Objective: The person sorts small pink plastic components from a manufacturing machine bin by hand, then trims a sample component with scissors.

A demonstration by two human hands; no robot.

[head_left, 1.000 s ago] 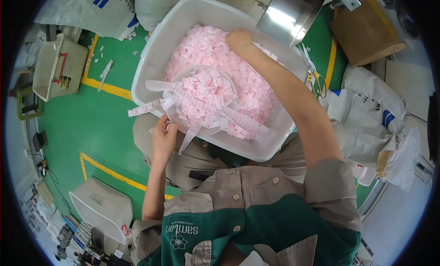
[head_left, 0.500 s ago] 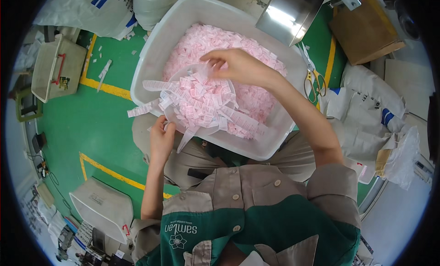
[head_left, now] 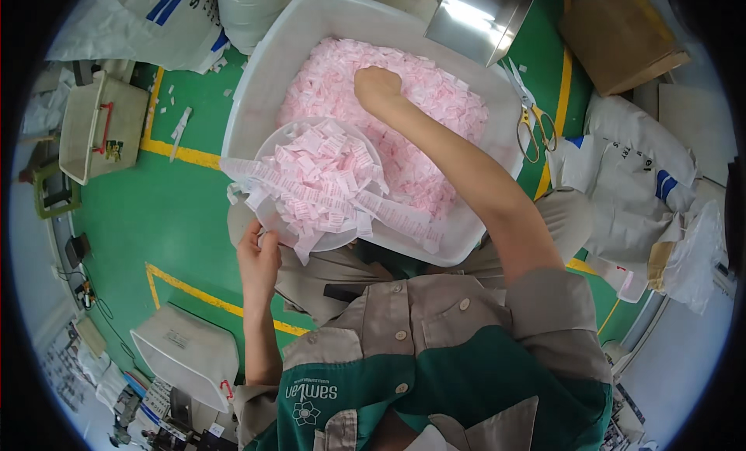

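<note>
A big white plastic tub (head_left: 250,101) stands in front of me, filled with a heap of small pale-pink printed paper pieces (head_left: 447,101). At its near left sits a round translucent bowl (head_left: 336,240), piled with similar pieces. Several long uncut paper strips (head_left: 400,215) lie across the bowl and hang past its rim. My left hand (head_left: 259,253) pinches the bowl's near-left rim between thumb and fingers. Toward the far side of the tub, my right hand (head_left: 378,90) is curled closed against the loose heap. Its fingertips are hidden, and whatever they hold cannot be made out.
Scissors with yellow handles (head_left: 530,105) are at the tub's right edge, below a shiny metal chute (head_left: 474,24). A cardboard box (head_left: 618,35) and white sacks (head_left: 622,195) stand to the right. Pale bins (head_left: 186,350) and paper scraps lie on the green floor at left.
My right hand has moved from above the bowl to the heap farther away and curled closed. The bowl has shifted slightly left and down, with my left hand still on its rim.
</note>
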